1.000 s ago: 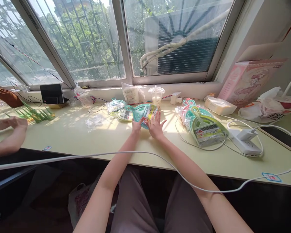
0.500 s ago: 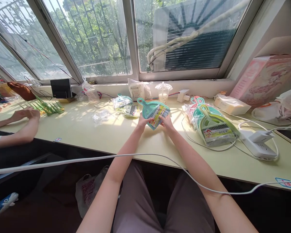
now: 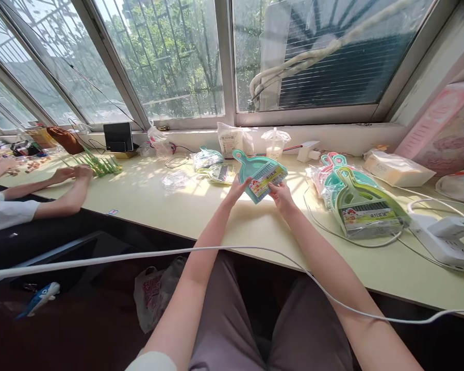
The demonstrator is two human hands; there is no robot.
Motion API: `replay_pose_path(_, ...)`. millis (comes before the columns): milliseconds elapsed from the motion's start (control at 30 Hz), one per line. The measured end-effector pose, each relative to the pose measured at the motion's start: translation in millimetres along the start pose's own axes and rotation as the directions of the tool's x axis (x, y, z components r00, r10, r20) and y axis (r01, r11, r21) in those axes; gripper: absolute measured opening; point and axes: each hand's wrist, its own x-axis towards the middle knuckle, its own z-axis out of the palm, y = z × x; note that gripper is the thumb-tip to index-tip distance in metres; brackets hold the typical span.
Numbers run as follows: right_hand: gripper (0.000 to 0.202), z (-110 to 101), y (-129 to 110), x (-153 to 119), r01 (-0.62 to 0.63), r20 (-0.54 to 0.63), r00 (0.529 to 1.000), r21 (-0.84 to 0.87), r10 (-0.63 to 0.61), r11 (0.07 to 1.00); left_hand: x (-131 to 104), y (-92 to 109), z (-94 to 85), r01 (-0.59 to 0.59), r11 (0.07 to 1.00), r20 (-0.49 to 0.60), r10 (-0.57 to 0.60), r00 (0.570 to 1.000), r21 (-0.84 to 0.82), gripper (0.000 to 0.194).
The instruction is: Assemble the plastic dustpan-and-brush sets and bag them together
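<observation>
A teal dustpan (image 3: 249,166) with a labelled brush set in it is held up above the table, its looped handle pointing to the upper left. My left hand (image 3: 238,189) is closed on its left edge. On the lower right edge, my right hand (image 3: 281,196) grips with the thumb over the label. To the right lies a pile of packaged dustpans, with a green dustpan (image 3: 348,190) on top and teal and pink ones behind it. Further packaged dustpans (image 3: 220,173) lie behind my left hand, near a crumpled clear plastic wrapper (image 3: 175,181).
A white cable (image 3: 147,254) crosses in front of my forearms. A power strip (image 3: 444,242) lies at the right. A lidded drink cup (image 3: 275,144) and a plastic bag (image 3: 234,139) stand by the window. At far left, another person's hands (image 3: 79,175) rest near green stems (image 3: 102,165).
The view has turned left, so things appear further right. The dustpan, still in both hands, has tilted so that its label shows more squarely.
</observation>
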Motion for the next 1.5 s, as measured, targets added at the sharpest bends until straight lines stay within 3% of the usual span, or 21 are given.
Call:
replay_pose_path(67,0.035,-4,-3,-1,0.026,-0.008,1.0,0.012,-0.026,1.0,8,2,-22.5,-0.045,0.971,-0.162,0.085,0.983,0.236,0.051)
replay_pose_path(100,0.033,-5,-5,-1,0.03,-0.017,0.999,0.013,-0.029,0.999,12,3,-37.8,-0.021,0.929,-0.287,0.135,0.948,0.37,0.047)
replay_pose_path(133,0.032,-6,-7,-1,0.027,-0.03,0.999,0.013,-0.027,1.0,15,3,-55.3,0.05,0.869,-0.413,0.182,0.892,0.493,0.046)
replay_pose_path(200,0.029,-8,-9,-1,0.009,-0.063,0.998,0.015,-0.008,1.0,19,1,-94.1,0.306,0.704,-0.576,0.177,0.798,0.641,0.048)
replay_pose_path(267,0.028,-8,-11,-1,-0.015,-0.102,0.995,0.018,0.016,1.0,19,-3,-132.0,0.572,0.549,-0.711,0.06,0.7,0.609,0.052)
replay_pose_path(400,0.028,-10,-12,0,-0.061,-0.154,0.986,0.019,0.064,0.998,16,-10,-185.5,0.678,0.474,-0.784,0.045,0.619,0.562,0.058)
replay_pose_path(467,0.029,-10,-13,0,-0.075,-0.164,0.983,0.028,0.079,0.997,13,-12,-198.1,0.718,0.452,-0.825,0.079,0.559,0.53,0.054)
replay_pose_path(533,0.029,-10,-14,-1,-0.08,-0.174,0.981,0.042,0.087,0.996,11,-12,-202.8,0.722,0.465,-0.843,0.109,0.527,0.512,0.052)
replay_pose_path(667,0.029,-10,-16,-3,-0.091,-0.18,0.979,0.058,0.1,0.994,8,-11,-198.5,0.706,0.462,-0.829,0.133,0.543,0.536,0.059)
replay_pose_path(733,0.029,-10,-17,-5,-0.099,-0.154,0.983,0.043,0.104,0.994,5,-10,-196.0,0.717,0.404,-0.81,0.117,0.575,0.568,0.056)
replay_pose_path(833,0.028,-10,-20,-7,-0.11,-0.118,0.987,-0.011,0.108,0.994,-5,-8,-201.7,0.672,0.249,-0.701,0.047,0.711,0.698,0.033)
replay_pose_path(900,0.027,-10,-20,-8,-0.115,-0.122,0.987,-0.041,0.109,0.993,-17,-6,-213.8,0.595,0.143,-0.603,0.01,0.798,0.791,0.027)
replay_pose_path(967,0.027,-9,-20,-8,-0.116,-0.13,0.985,-0.049,0.109,0.992,-32,0,-229.3,0.537,0.036,-0.538,0.013,0.843,0.843,0.03)
replay_pose_path(1067,0.028,-8,-17,-8,-0.12,-0.119,0.986,-0.031,0.116,0.992,-51,17,-245.4,0.488,-0.105,-0.486,0.044,0.873,0.866,0.036)
replay_pose_path(1167,0.031,-7,-16,-8,-0.126,-0.088,0.988,-0.014,0.124,0.992,-54,45,-235.2,0.407,-0.159,-0.383,0.164,0.909,0.899,0.041)
replay_pose_path(1233,0.033,-5,-18,-7,-0.118,-0.059,0.991,0.011,0.119,0.993,-46,65,-209.3,0.308,-0.178,-0.253,0.277,0.927,0.934,0.042)
replay_pose_path(1367,0.033,-2,-29,-5,-0.057,-0.019,0.998,0.11,0.059,0.992,-19,80,-122.6,0.065,-0.214,0.006,0.313,0.95,0.975,0.039)
replay_pose_path(1500,0.031,-3,-41,-6,-0.015,-0.058,0.998,0.13,0.023,0.991,3,50,-34.5,-0.081,-0.105,0.101,0.208,0.973,0.991,0.038)
